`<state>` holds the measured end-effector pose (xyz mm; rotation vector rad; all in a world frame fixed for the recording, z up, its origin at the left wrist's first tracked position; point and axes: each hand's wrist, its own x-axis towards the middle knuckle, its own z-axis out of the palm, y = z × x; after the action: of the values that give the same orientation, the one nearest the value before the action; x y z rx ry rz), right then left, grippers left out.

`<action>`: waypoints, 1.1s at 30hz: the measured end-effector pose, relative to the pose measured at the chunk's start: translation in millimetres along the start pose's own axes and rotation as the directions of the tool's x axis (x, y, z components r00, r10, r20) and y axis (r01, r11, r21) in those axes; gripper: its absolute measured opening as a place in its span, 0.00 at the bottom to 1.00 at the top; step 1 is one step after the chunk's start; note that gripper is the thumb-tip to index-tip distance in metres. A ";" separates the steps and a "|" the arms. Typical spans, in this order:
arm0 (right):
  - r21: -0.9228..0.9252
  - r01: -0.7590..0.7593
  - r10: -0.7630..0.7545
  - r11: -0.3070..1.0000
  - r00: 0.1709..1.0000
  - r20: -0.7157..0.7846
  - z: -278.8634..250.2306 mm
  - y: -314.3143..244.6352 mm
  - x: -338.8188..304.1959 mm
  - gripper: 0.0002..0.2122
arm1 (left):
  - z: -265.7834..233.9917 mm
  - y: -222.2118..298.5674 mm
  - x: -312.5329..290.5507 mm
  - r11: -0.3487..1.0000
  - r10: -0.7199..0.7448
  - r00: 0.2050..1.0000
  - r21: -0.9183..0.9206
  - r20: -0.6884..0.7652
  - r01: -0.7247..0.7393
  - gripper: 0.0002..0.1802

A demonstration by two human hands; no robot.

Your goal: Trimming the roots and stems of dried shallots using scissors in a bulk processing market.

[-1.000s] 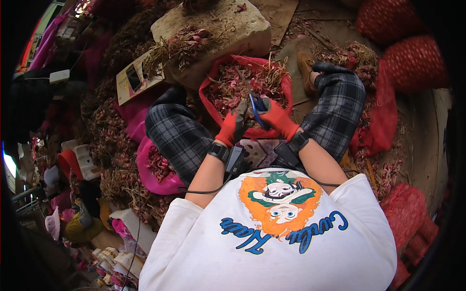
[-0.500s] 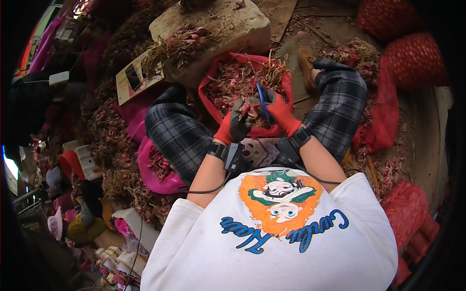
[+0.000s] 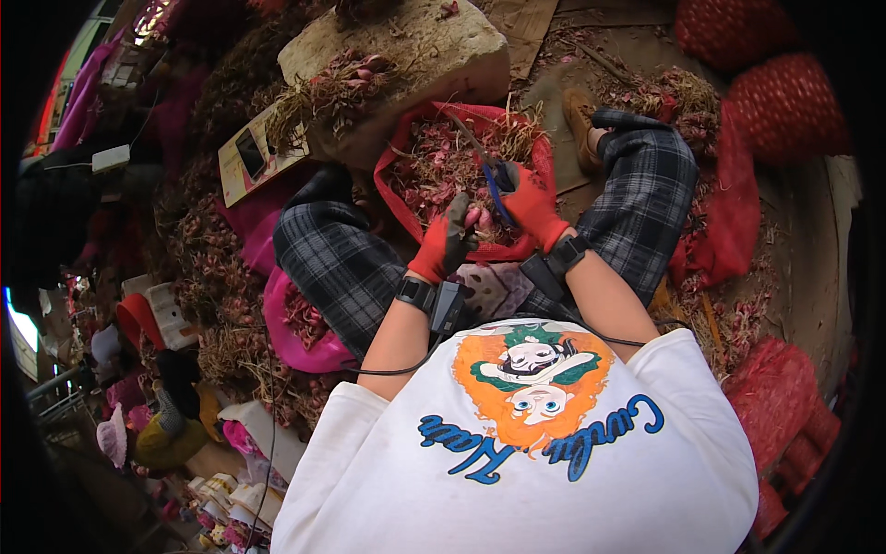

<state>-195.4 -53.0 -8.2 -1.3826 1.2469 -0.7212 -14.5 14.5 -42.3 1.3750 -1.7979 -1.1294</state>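
The right grip (image 3: 532, 205) holds blue-handled scissors (image 3: 492, 187), the left (image 3: 444, 244) shallots (image 3: 474, 218).

Can only partly see the scissors (image 3: 494, 189) behind the right hand (image 3: 532, 200). Lose the white shirt (image 3: 535, 499) at the lower edge.

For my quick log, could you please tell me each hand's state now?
Left hand: closed, holding pink bulbs.
Right hand: closed, holding blue-handled scissors.

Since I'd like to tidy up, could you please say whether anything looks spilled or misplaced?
A shallot clump lies beyond the person's right leg, outside the red mesh bag, as if spilled. A phone on the pale box also seems odd beside shallot heaps.
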 end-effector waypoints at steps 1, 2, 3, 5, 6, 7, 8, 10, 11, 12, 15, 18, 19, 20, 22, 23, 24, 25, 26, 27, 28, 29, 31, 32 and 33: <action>-0.095 -0.064 0.059 0.993 0.997 -0.058 0.1 -0.4 0.4 0.18 | 2.1 -14.5 -1.9 0.975 0.186 0.981 0.138 -0.059 -0.177 0.18; -0.095 -0.069 0.063 0.993 0.996 -0.064 -1.9 -1.3 0.1 0.18 | 0.4 -9.0 2.7 0.975 0.188 0.981 0.134 -0.053 -0.179 0.18; 0.185 -0.140 0.140 0.973 0.990 0.013 -5.8 -7.1 -2.6 0.17 | -4.5 7.4 8.2 0.966 0.198 0.977 0.183 -0.082 -0.181 0.16; 0.443 -0.217 0.189 0.870 0.976 0.108 -8.9 -6.8 -3.7 0.17 | -6.6 19.1 11.4 0.956 0.211 0.971 0.232 -0.112 -0.182 0.14; 0.499 -0.235 0.162 0.834 0.969 0.186 -10.0 0.1 -2.7 0.17 | -5.9 20.9 10.5 0.983 0.144 0.984 0.128 -0.108 -0.129 0.13; 0.550 -0.258 0.130 0.795 0.957 0.261 -10.1 4.5 -2.2 0.17 | -5.8 22.8 9.7 0.997 0.076 0.992 0.023 -0.096 -0.074 0.11; 0.549 -0.258 0.130 0.795 0.957 0.261 -8.8 6.2 -2.7 0.17 | -8.7 29.9 10.8 0.997 0.077 0.992 0.023 -0.097 -0.075 0.11; 0.487 -0.282 0.128 0.826 0.937 0.325 -6.8 7.3 -7.8 0.18 | -15.4 48.9 15.0 0.998 -0.052 0.998 -0.043 -0.026 0.051 0.12; 0.485 -0.282 0.125 0.827 0.935 0.331 -3.5 0.7 -11.0 0.18 | -13.1 44.7 12.4 0.998 -0.054 0.998 -0.041 -0.033 0.053 0.12; 0.396 -0.210 0.107 0.894 0.958 0.267 0.2 -7.6 -14.8 0.19 | -7.6 38.1 10.1 0.931 -0.118 0.990 -0.356 -0.077 0.083 0.06; 0.248 -0.091 0.069 0.965 0.993 0.096 11.9 -4.3 -18.7 0.20 | 4.0 48.4 16.5 0.401 -0.405 0.914 -0.897 0.010 0.188 0.09; 0.289 0.039 -0.035 0.957 0.999 -0.021 19.9 9.2 -18.0 0.22 | 9.1 35.9 14.5 -0.235 -0.566 0.779 -0.958 0.270 0.162 0.10; 0.222 -0.011 -0.002 0.975 0.998 0.058 18.5 5.3 -20.5 0.23 | 12.7 20.5 10.8 -0.407 -0.575 0.742 -0.907 0.345 0.106 0.11; 0.148 -0.054 0.033 0.988 0.989 0.144 18.6 -2.0 -23.7 0.25 | 18.7 -8.9 4.6 -0.405 -0.578 0.743 -0.909 0.336 0.096 0.11; 0.088 0.018 -0.028 0.996 0.993 0.113 17.3 -27.9 -35.0 0.24 | 27.4 -64.6 -5.9 0.491 -0.424 0.898 -0.864 -0.122 0.115 0.22; 0.028 0.075 -0.077 0.997 0.995 0.057 14.7 -32.4 -38.6 0.24 | 25.4 -55.9 -2.1 0.489 -0.421 0.899 -0.864 -0.117 0.117 0.22; 0.026 0.072 -0.073 0.997 0.996 0.044 7.0 -29.4 -41.1 0.24 | 18.6 -28.7 6.0 0.517 -0.433 0.890 -0.848 -0.144 0.114 0.23; -0.206 0.140 -0.140 0.969 0.990 0.017 -3.7 -24.4 -44.4 0.24 | 7.2 1.5 12.1 0.550 -0.447 0.876 -0.828 -0.182 0.108 0.25; -0.429 0.193 -0.211 0.883 0.978 0.007 -13.8 -21.2 -48.6 0.25 | -12.9 27.6 18.6 -0.097 -0.555 0.815 -0.986 0.168 0.138 0.21; -0.428 0.204 -0.217 0.880 0.976 0.019 -19.4 -21.6 -54.4 0.25 | -16.3 24.0 16.6 -0.095 -0.558 0.815 -0.988 0.156 0.124 0.21; -0.520 0.218 -0.199 0.826 0.976 0.093 -25.4 -23.1 -61.9 0.25 | -18.5 18.5 14.3 0.004 -0.561 0.818 -0.988 0.127 0.156 0.23; -0.608 0.227 -0.167 0.761 0.974 0.155 -30.2 -26.4 -68.6 0.26 | -20.1 21.7 15.1 0.099 -0.559 0.822 -0.976 0.107 0.194 0.27; -0.573 0.163 -0.072 0.803 0.981 0.178 -32.4 -31.9 -73.4 0.25 | -20.3 30.7 12.9 0.393 -0.497 0.867 -0.899 -0.031 0.193 0.25; -0.581 0.143 -0.043 0.801 0.982 0.182 -34.0 -31.9 -75.6 0.25 | -19.1 37.8 13.3 0.652 -0.393 0.909 -0.739 -0.141 0.167 0.23; -0.587 0.132 -0.018 0.799 0.981 0.196 -32.5 -32.1 -76.4 0.24 | -15.0 27.1 12.4 0.651 -0.395 0.907 -0.741 -0.147 0.164 0.23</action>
<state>-236.5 4.2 46.2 -1.9775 1.3359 -0.2324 -17.3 1.4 -11.8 1.2468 -0.7641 -1.4809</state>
